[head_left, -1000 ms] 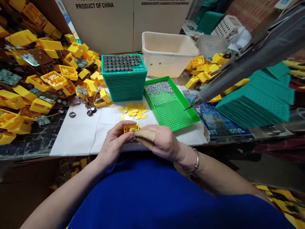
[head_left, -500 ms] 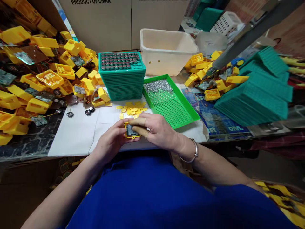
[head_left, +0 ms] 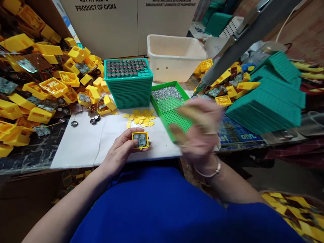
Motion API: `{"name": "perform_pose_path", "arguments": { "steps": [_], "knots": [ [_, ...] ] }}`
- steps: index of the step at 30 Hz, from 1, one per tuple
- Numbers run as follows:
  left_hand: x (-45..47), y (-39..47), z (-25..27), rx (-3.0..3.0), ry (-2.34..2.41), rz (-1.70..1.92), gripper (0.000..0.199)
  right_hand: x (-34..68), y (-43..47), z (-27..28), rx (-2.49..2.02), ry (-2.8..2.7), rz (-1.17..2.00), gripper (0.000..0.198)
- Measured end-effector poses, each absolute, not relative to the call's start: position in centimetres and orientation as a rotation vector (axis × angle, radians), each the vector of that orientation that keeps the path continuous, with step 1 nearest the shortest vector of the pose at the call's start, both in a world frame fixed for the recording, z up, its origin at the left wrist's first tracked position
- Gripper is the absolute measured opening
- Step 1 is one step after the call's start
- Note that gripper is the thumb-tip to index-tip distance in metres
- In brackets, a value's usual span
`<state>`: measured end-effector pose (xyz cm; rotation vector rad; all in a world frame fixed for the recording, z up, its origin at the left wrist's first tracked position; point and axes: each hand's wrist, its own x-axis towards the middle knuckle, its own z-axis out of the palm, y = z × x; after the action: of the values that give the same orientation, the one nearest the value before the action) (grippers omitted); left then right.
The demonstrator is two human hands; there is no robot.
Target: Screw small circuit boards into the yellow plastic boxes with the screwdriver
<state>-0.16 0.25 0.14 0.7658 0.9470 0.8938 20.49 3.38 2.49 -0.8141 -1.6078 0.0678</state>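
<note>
My left hand (head_left: 124,143) is closed on a small yellow plastic housing (head_left: 140,147) with a dark circuit board (head_left: 141,139) inside, its open side facing up. The thumb lies over the left edge of the board. Smeared by motion, my right hand (head_left: 199,128) is raised over the right side of the green perforated tray (head_left: 162,113). Tan covers sit on some of its fingers, and whether it holds anything cannot be made out. Just above it is the tip of a grey power screwdriver (head_left: 212,74), slanting down from the upper right. Small silver screws (head_left: 168,93) fill the tray's far end.
Flat yellow pieces (head_left: 140,118) lie on the white work surface (head_left: 78,145). Behind them stands a teal tray stack (head_left: 129,89) topped with round cells. A translucent bin (head_left: 174,65) is beside it. Yellow housings (head_left: 53,86) heap at left; more teal trays (head_left: 268,98) lean right.
My right hand has left the housing and moved right, over the tray. The screwdriver has swung down and left. The housing stays in my left hand, its board now uncovered.
</note>
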Motion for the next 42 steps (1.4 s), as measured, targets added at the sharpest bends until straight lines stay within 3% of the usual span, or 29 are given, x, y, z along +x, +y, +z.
{"name": "perform_pose_path", "arguments": {
  "steps": [2, 4, 9, 14, 21, 30, 42],
  "knots": [
    [-0.1, 0.5, 0.1, 0.723, 0.961, 0.869, 0.036, 22.9, 4.4, 3.6, -0.834, -1.266, -0.164, 0.053],
    [0.1, 0.8, -0.1, 0.704, 0.962, 0.845, 0.037, 25.2, 6.0, 4.6, -0.883, -1.179, -0.117, 0.051],
    [1.5, 1.7, -0.6, 0.674, 0.943, 0.809, 0.036, 27.5, 9.9, 6.5, -0.777, -1.450, 0.550, 0.034],
    [2.9, 2.6, -0.6, 0.634, 0.933, 0.801, 0.036, 25.2, 12.0, 6.6, -0.711, -1.572, 0.839, 0.039],
    [3.0, 2.9, -0.8, 0.610, 0.961, 0.805, 0.037, 22.5, 15.4, 3.1, -0.955, -1.480, 0.697, 0.051],
    [3.0, 3.1, -0.7, 0.600, 0.960, 0.783, 0.037, 21.7, 16.1, 1.0, -1.021, -1.477, 0.611, 0.050],
    [3.2, 3.0, -0.7, 0.606, 0.982, 0.801, 0.040, 21.6, 16.1, 1.2, -0.894, -1.335, 0.745, 0.043]
  ]
}}
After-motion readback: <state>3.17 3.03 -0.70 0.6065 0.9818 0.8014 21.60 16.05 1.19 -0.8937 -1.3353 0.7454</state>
